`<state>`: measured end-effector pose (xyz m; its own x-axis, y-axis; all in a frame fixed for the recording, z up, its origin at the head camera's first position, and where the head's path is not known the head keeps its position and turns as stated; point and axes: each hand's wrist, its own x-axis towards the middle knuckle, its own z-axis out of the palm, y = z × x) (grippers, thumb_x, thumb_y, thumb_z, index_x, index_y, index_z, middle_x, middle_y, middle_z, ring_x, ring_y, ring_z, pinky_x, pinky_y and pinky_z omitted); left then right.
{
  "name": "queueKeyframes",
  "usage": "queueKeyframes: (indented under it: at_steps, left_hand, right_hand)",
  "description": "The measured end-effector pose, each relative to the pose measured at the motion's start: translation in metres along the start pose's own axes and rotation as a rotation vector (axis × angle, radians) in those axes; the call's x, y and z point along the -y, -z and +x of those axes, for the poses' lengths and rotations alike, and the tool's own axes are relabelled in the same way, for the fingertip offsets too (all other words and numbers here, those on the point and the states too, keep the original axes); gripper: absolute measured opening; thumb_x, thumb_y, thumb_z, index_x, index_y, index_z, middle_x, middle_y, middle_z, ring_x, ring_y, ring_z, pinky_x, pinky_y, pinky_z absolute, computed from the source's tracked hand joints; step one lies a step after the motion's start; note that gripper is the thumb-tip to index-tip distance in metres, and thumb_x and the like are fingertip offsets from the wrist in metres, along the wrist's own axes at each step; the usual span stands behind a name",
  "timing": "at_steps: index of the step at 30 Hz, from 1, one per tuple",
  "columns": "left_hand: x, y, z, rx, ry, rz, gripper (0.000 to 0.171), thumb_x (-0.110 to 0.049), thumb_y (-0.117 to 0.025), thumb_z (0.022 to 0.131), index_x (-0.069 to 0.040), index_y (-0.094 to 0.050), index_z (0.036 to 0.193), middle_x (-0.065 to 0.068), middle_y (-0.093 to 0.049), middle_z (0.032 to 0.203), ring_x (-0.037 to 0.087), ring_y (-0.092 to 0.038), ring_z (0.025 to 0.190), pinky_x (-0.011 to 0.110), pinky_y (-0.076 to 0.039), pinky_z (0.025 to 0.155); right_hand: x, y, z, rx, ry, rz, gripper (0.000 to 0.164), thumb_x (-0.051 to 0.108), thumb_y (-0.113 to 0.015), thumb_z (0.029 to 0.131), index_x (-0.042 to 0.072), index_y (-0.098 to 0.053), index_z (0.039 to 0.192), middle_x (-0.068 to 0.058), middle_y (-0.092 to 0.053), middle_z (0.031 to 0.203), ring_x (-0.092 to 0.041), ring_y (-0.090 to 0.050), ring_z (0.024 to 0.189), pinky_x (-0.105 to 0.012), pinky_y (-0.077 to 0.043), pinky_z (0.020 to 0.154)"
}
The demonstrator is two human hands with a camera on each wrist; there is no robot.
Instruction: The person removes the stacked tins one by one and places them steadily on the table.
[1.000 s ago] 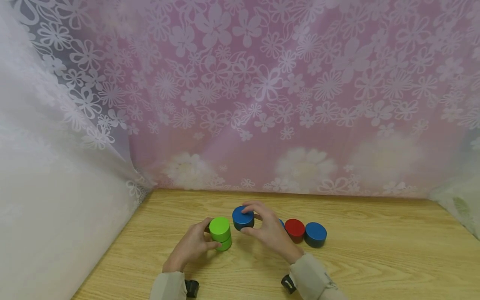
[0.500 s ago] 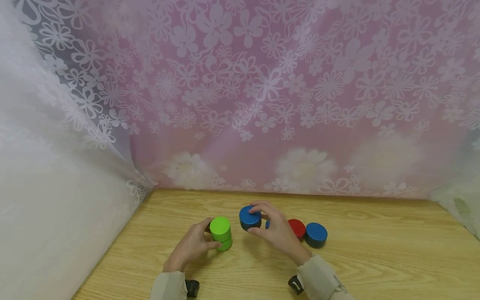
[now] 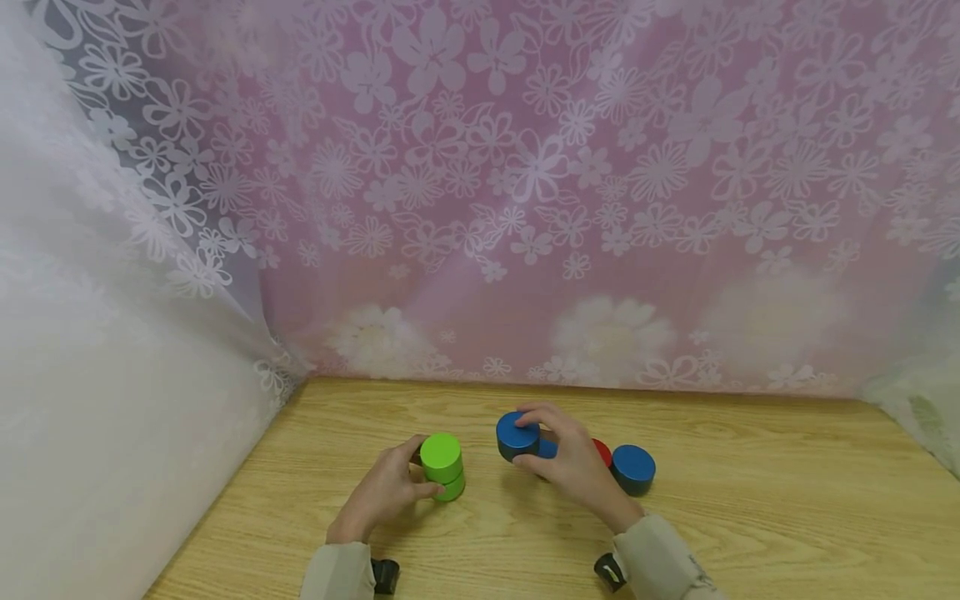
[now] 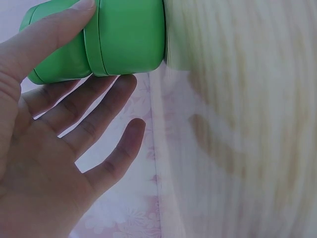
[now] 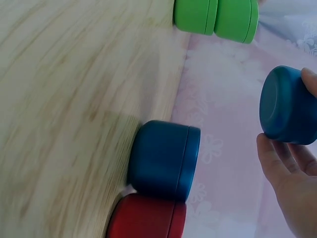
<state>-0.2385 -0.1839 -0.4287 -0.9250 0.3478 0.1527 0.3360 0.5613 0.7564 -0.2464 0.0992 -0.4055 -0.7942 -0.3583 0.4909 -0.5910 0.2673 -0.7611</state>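
Note:
My left hand (image 3: 386,487) holds a stack of two round green tins, thumb on the near side and fingers behind. The upper green tin (image 3: 441,452) sits on the lower green tin (image 3: 453,487), which stands on the table. My right hand (image 3: 576,471) grips a blue tin (image 3: 517,435) between thumb and fingers, up off the table; its underside shows in the right wrist view. Below and behind that hand stands another blue tin (image 5: 161,158), touching a red tin (image 5: 146,218) and partly hidden in the head view.
A further blue tin (image 3: 633,469) stands at the right end of the row, beside the red one. The wood-grain table (image 3: 765,492) ends at a pink floral curtain (image 3: 480,208) behind. A white cloth (image 3: 112,375) hangs along the left side.
My right hand has moved right with the blue tin, away from the green stack and over towards the row, covering more of the red tin. My left hand stays put.

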Motion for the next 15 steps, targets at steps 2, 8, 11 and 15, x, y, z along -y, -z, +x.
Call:
queueKeyframes:
  at_steps: [2,8,11,15]
  left_hand:
    - [0.0,0.0,0.0,-0.001,-0.001,0.001,0.061,-0.007,-0.085,0.082,0.002,-0.056,0.135,0.01,-0.067,0.116,0.033,-0.064,0.106,0.055,-0.053,0.092]
    - [0.0,0.0,0.0,0.003,0.003,-0.002,0.061,-0.008,-0.085,0.083,0.001,-0.056,0.136,0.01,-0.066,0.116,0.034,-0.063,0.107,0.056,-0.053,0.092]
    - [0.0,0.001,0.0,0.004,0.001,-0.005,0.061,-0.008,-0.085,0.082,0.001,-0.056,0.136,0.01,-0.067,0.116,0.034,-0.063,0.107,0.056,-0.053,0.092]
    - [0.001,0.001,0.0,0.002,-0.006,-0.001,0.061,-0.008,-0.085,0.083,0.001,-0.056,0.136,0.009,-0.067,0.116,0.033,-0.064,0.107,0.056,-0.053,0.092]
  right_hand:
    - [-0.001,0.002,-0.001,-0.004,0.004,0.005,0.036,-0.005,-0.082,0.082,0.001,-0.067,0.115,-0.021,-0.057,0.133,-0.041,-0.058,0.122,-0.047,-0.054,0.096]
    - [-0.005,0.009,-0.005,-0.024,0.008,-0.008,0.038,-0.005,-0.083,0.081,0.001,-0.067,0.114,-0.022,-0.057,0.133,-0.042,-0.058,0.121,-0.045,-0.055,0.095]
    - [-0.008,0.012,-0.006,-0.035,0.01,-0.024,0.04,-0.008,-0.083,0.079,0.001,-0.067,0.114,-0.021,-0.058,0.133,-0.042,-0.059,0.12,-0.046,-0.055,0.095]
    - [-0.01,0.016,-0.008,-0.051,0.011,-0.05,0.04,-0.009,-0.083,0.078,0.002,-0.067,0.114,-0.02,-0.059,0.132,-0.042,-0.06,0.119,-0.049,-0.055,0.094]
